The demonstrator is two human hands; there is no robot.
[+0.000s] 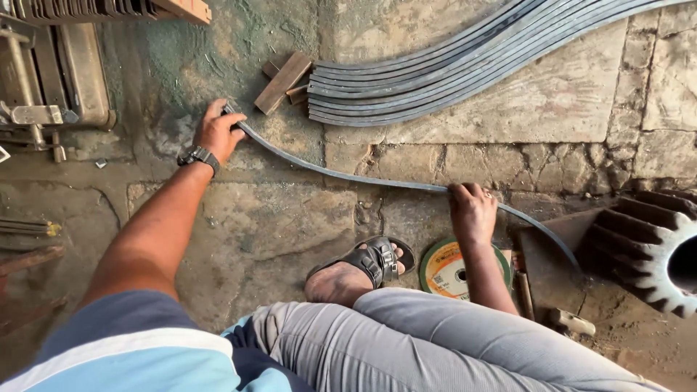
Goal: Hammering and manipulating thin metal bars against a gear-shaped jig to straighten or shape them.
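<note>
While the person sits over a cracked stone floor (290, 218), both hands grip one long curved metal strip (363, 178) that runs across the floor from upper left to lower right; the left hand (218, 132) is closed around the strip's near end, fingers curled over it and knuckles up, with a dark watch (197, 156) on the wrist; the right hand (472, 212) is closed over the strip further along, fingers wrapped across its top edge, and a ring shows on one finger; between the hands the strip lies low over the stone in a shallow bow, and past the right hand it bends down towards a large toothed gear (646, 250) at the right edge; just beside the right forearm a green and yellow cutting disc (446, 270) lies flat on the floor; a foot in a dark sandal (367, 265) rests between the arms, touching the stone, with grey trousers below it; well apart, at the top, a stack of similar curved strips (465, 69) sweeps to the upper right, its ends lying near some wooden blocks (283, 81); a metal machine (51, 80) stands at the upper left, near the left hand but not touching it.
</note>
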